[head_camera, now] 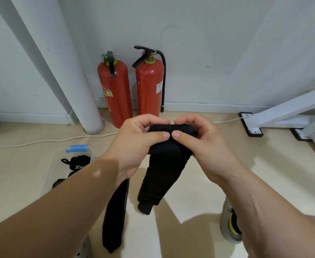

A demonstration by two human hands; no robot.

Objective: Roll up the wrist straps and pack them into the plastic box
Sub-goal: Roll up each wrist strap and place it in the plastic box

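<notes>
Above the floor (264, 155), mid-frame: both hands work one black strap (164, 170). Left hand (138, 140) and right hand (205, 140) are each clamped on its upper end. The fingers curl over the far side and the thumbs (164, 135) press the near face, tips almost touching. Between the hands a short roll (171, 128) lies crosswise. The tail (149, 198) hangs free, slightly twisted; cannot tell whether its end touches the floor.

Step in hand, as judged: rolling, early stage. Most of the length is unwound.

Notes for doing it well:
- Turn the roll toward the tail with both thumbs evenly, so the edges stack flush and the roll does not cone out at one side.
- Untwist the tail before it feeds in; a fold caught inside would fatten the roll.
- Hold tension through each turn; the ribbed cloth likely springs back if slackened.
- Pin the loose end at the finish; no fastening patch is visible.

Box (56, 159), clear with a blue latch, sits on the floor to the left. It appears open, with at least one rolled strap (77, 162) inside. Second strap (115, 216) lies flat and unrolled on the floor, just beside the box.
</notes>
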